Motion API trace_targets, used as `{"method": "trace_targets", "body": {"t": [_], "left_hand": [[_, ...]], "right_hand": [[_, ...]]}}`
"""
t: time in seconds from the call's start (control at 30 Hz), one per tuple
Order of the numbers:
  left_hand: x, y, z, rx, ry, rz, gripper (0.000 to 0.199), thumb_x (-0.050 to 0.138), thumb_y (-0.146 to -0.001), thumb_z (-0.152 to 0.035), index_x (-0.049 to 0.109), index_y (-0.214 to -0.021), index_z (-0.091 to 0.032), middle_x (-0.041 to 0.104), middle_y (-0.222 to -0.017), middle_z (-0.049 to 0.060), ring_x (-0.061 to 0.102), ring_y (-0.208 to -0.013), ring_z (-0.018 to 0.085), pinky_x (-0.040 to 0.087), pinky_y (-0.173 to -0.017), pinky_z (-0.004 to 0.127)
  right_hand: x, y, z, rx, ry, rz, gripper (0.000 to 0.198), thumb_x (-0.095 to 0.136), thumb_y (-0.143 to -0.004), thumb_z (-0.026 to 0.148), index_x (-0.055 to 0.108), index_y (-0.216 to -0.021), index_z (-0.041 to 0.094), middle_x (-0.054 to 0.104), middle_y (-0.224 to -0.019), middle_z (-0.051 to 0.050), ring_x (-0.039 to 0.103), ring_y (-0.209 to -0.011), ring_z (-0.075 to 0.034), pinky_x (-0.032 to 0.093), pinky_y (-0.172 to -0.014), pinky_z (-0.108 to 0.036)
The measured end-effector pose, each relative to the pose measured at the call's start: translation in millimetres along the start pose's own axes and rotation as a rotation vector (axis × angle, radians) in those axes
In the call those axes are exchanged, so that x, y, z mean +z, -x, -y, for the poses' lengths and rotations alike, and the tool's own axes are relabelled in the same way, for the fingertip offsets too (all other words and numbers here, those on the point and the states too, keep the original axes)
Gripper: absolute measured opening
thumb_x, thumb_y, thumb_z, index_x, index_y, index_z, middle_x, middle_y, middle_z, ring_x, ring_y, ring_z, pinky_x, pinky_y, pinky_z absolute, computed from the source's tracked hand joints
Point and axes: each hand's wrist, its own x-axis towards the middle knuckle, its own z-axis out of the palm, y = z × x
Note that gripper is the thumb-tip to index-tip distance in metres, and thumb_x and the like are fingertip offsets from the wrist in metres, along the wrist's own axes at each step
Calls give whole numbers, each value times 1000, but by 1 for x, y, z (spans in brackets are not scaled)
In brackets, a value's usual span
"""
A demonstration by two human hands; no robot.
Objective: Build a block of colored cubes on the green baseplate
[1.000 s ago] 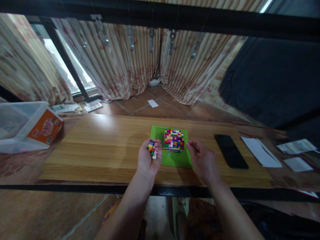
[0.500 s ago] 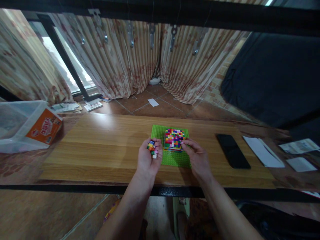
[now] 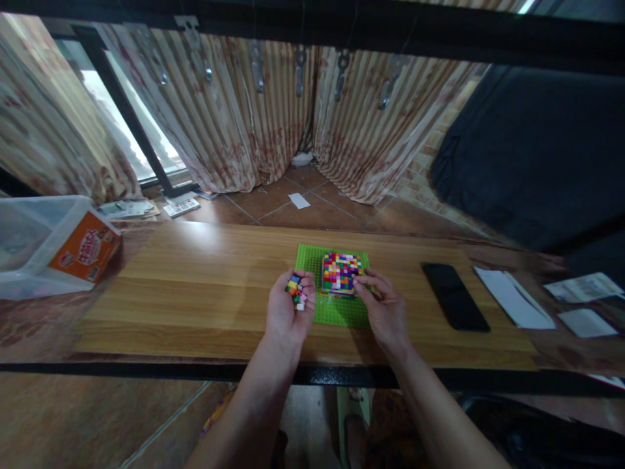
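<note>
My left hand (image 3: pixel 288 309) is cupped palm up and holds several small loose toy bricks (image 3: pixel 295 291) in blue, yellow, orange, green, pink and white. Beside it on the table lies a green baseplate (image 3: pixel 336 314). A square, layered block of multicoloured toy bricks (image 3: pixel 340 270) stands on the plate. My right hand (image 3: pixel 385 309) has thumb and index finger pinched at the block's near right corner. Between those fingertips a small pinkish brick (image 3: pixel 357 281) shows in part; the fingers cover the rest of it.
On the wooden table (image 3: pixel 195 293), a black phone (image 3: pixel 455 296) lies to the right, with white papers (image 3: pixel 512 298) beyond it. A clear plastic bin (image 3: pixel 34 260) with an orange label stands at the far left. A black bar (image 3: pixel 312 374) runs along the near edge.
Hardly anything differs. My right fingertips stay at the block's near right corner, and my left hand with its bricks has shifted very slightly left.
</note>
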Motion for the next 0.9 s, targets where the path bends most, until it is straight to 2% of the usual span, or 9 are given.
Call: {"method": "trace_targets", "body": {"t": [0.1, 0.2, 0.37, 0.57, 0.73, 0.83, 0.9], "left_hand": [[1, 1, 1, -2, 0, -5, 23, 39, -90, -13, 51, -71, -11, 48, -67, 2, 48, -51, 3, 42, -42, 8], [1, 1, 1, -11, 1, -1, 24, 39, -90, -13, 51, -70, -11, 48, -67, 2, 48, -51, 3, 42, -42, 8], [0, 1, 1, -11, -9, 5, 24, 40, -90, -13, 52, -69, -10, 48, -66, 2, 48, -51, 3, 42, -42, 8], [-1, 1, 4, -20, -38, 3, 26, 40, -90, -14, 53, -68, -10, 50, -66, 3, 48, -50, 3, 42, -42, 8], [-1, -1, 8, -21, -75, -1, 25, 41, -90, -13, 54, -69, -10, 51, -65, 2, 49, -49, 3, 42, -41, 9], [1, -2, 11, 15, -70, -42, 24, 43, -90, -13, 56, -70, -10, 55, -67, 4, 55, -55, 6, 49, -49, 12], [1, -2, 12, 70, -49, -57, 23, 45, -89, -13, 57, -70, -10, 58, -68, 4, 61, -63, 9, 56, -60, 18]], "right_hand": [[2, 1, -2, 23, -70, -12, 15, 76, -68, 36, 75, -79, 26, 63, -113, -5, 56, -111, -23, 41, -99, -44], [6, 2, -4, 99, -186, -43, 16, 79, -64, 34, 74, -76, 24, 69, -98, -3, 60, -102, -22, 42, -98, -43], [8, 1, -1, 212, -336, -30, 20, 80, -59, 29, 72, -76, 23, 71, -84, 0, 63, -83, -18, 48, -87, -38], [13, -2, 4, 238, -337, -44, 19, 78, -57, 27, 70, -73, 21, 70, -75, 1, 62, -71, -16, 49, -73, -34], [17, -4, 5, 252, -355, -74, 17, 78, -55, 24, 69, -70, 20, 68, -72, 3, 60, -69, -14, 47, -72, -31], [16, -3, 4, 230, -311, -62, 17, 77, -59, 26, 70, -73, 20, 68, -74, 2, 60, -71, -15, 48, -75, -32], [15, 0, 7, 158, -206, -70, 17, 76, -63, 29, 70, -77, 20, 68, -81, -1, 61, -78, -17, 48, -78, -34]]}}
